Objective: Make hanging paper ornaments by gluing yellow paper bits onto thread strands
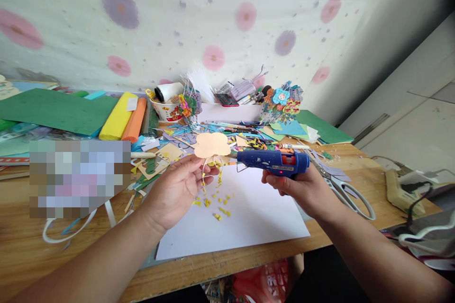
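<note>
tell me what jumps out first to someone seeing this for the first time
The blue glue gun in the right hand stands out at the centre, its nozzle aimed at a peach cloud-shaped paper cutout held up by the left hand. Below them lies a white sheet dotted with yellow scraps. Behind, yellow and orange paper rolls lie at the left of the cluttered wooden table.
</note>
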Available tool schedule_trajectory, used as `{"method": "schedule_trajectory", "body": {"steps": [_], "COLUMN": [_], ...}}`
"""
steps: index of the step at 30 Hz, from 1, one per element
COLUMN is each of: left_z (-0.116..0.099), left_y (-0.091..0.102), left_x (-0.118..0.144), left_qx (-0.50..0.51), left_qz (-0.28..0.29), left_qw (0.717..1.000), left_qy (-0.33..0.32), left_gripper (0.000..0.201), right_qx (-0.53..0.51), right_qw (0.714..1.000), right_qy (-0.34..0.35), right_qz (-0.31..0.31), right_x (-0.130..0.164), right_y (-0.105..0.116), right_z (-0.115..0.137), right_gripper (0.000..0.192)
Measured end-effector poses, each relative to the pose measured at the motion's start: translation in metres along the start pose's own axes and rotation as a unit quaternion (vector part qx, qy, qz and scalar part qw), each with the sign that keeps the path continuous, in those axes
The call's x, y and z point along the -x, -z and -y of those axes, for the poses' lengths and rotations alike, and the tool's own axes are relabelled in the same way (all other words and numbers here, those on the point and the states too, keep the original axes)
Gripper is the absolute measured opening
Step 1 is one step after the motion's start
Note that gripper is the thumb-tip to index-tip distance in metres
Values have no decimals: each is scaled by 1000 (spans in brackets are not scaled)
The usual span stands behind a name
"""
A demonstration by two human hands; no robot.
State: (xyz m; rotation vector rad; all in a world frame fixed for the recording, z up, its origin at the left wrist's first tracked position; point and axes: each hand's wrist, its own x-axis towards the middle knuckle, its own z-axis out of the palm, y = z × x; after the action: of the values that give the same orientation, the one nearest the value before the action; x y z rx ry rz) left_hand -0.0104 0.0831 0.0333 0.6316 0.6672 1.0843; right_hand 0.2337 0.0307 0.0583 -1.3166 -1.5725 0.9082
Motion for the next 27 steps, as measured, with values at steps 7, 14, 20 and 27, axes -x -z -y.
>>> {"method": "schedule_trajectory", "body": {"steps": [7, 14, 20, 27], "left_z": [0, -2, -5, -9], "left_y": [-1, -1, 0, 2], "left_x": [-1, 1, 0, -2], "left_qx": [-10, 24, 28, -3], "left_qz": [4, -25, -32, -16], "left_qw": [1000, 999, 999, 998], "left_qy": [0, 9, 0, -54], "left_gripper": [16, 15, 14, 9], "right_qx": [-22, -19, -17, -59], "right_qw": [999, 999, 998, 977], "right_qy": [-17, -40, -64, -40], "right_qz": [20, 19, -10, -201], "right_x": [1, 2, 3, 3], "right_y": [-2, 0, 5, 67], "right_z": [-1, 4, 8, -16], "right_gripper": [19, 23, 21, 24]}}
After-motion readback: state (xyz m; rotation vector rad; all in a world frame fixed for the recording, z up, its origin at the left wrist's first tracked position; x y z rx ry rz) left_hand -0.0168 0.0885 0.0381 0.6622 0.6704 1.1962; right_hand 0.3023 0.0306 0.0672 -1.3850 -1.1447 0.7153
